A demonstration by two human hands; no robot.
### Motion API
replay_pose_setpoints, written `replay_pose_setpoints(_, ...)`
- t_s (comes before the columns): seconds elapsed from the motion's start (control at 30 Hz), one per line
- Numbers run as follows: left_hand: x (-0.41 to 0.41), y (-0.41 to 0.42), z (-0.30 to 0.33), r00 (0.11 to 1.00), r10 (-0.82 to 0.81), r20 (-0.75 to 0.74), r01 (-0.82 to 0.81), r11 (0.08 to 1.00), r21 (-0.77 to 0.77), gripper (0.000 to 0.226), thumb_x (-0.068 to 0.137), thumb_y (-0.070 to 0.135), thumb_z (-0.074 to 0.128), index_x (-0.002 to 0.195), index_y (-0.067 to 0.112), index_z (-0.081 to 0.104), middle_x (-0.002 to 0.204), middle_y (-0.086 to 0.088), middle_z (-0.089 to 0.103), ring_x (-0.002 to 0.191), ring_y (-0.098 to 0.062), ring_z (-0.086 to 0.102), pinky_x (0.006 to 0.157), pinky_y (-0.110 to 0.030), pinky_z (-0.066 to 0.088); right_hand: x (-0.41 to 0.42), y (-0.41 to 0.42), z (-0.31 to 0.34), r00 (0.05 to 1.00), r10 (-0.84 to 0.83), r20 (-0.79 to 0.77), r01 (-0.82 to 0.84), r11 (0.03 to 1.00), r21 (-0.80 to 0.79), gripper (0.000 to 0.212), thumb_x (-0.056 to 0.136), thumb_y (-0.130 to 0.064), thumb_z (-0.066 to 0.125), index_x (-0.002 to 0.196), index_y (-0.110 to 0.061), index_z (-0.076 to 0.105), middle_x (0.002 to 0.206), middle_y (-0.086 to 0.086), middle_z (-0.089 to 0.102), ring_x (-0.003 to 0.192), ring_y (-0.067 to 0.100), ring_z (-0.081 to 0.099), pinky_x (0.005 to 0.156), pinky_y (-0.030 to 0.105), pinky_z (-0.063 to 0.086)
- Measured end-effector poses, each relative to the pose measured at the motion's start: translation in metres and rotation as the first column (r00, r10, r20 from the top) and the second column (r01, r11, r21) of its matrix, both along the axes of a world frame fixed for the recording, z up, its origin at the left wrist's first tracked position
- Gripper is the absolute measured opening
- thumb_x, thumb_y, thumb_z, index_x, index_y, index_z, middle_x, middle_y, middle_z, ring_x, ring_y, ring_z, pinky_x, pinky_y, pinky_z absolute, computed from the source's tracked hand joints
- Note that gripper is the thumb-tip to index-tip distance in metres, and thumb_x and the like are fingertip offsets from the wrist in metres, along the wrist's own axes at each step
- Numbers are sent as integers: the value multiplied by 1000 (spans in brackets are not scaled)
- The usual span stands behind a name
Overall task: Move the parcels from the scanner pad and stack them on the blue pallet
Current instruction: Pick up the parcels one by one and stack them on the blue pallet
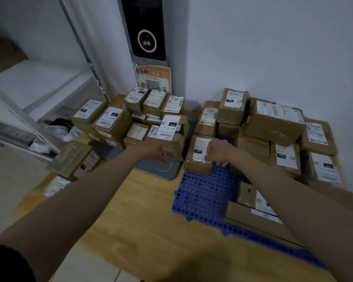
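The right hand (217,152) is curled over the near right edge of a small labelled parcel (199,154) that sits at the back left corner of the blue pallet (204,197), fingertips hooked down its side. The left hand (156,151) is bent at the front of a parcel (172,137) on the grey scanner pad (161,169); whether it grips that box or only touches it I cannot tell. The likeliest slip is on the left: that box fronts a crowded, uneven heap of parcels (130,117), so pulling it out one-handed could drag or topple its neighbours. On the right, the corner parcel lies close to the pallet's edge and could be nudged off. The pallet already holds stacked boxes (273,123) along its back and right side, with bare grid in front.
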State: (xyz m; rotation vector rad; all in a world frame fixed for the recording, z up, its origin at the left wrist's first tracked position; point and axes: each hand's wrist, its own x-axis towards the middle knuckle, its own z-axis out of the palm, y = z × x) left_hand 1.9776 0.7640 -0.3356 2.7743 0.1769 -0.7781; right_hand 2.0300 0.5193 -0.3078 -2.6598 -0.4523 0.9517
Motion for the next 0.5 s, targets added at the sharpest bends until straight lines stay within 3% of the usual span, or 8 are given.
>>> replay_pose_setpoints(0.1, -4, 35, -13, 999, -10, -46, 8, 999, -34, 33, 85, 40, 70, 97, 12, 59, 92, -7, 54, 74, -19, 52, 59, -27, 38, -16, 41, -12, 1000, -21, -10, 22, 999, 28, 33, 93, -24, 60, 115, -1, 64, 117, 19, 64, 99, 33, 67, 77, 43, 59)
replay_pose_setpoints(0.17, -5, 55, -19, 998, -21, -52, 19, 999, -34, 33, 86, 40, 69, 91, 13, 51, 82, -7, 52, 61, -17, 46, 54, -26, 35, -24, 67, -17, 999, -28, -28, 29, 999, 40, 29, 89, -26, 63, 102, 0, 67, 101, 17, 68, 86, 30, 69, 70, 39, 60)
replay_pose_setpoints(0.23, -4, 71, -23, 999, -29, -41, 28, 999, -30, 35, 85, 41, 70, 91, 15, 48, 87, -8, 52, 65, -20, 47, 59, -27, 36, -30, 87, -21, 998, -43, -37, 45, 998, 46, 20, 87, -23, 63, 82, -4, 63, 79, 13, 64, 71, 26, 64, 62, 33, 55)
replay_pose_setpoints(0.3, -1, 82, -24, 999, -41, -18, 41, 999, -17, 36, 83, 43, 72, 90, 16, 48, 90, -7, 51, 75, -21, 49, 66, -30, 37, -32, 101, -24, 996, -78, -42, 80, 995, 58, 16, 85, -19, 60, 74, -8, 57, 72, 11, 60, 66, 23, 59, 59, 31, 51)
replay_pose_setpoints(0.43, 11, 99, -27, 997, -74, -6, 74, 997, -22, 37, 82, 47, 71, 95, 19, 50, 97, -6, 51, 83, -21, 49, 72, -30, 39, -26, 118, -27, 992, -122, -27, 124, 989, 76, 15, 86, -23, 63, 84, -8, 62, 86, 13, 67, 76, 26, 67, 65, 35, 57)
replay_pose_setpoints(0.5, 20, 103, -31, 998, -61, 4, 61, 997, -49, 49, 81, 46, 72, 117, 17, 55, 115, -5, 57, 97, -23, 57, 80, -32, 47, -21, 123, -25, 991, -136, -7, 136, 986, 93, 21, 86, -27, 63, 96, -9, 64, 93, 11, 67, 86, 28, 68, 68, 37, 58)
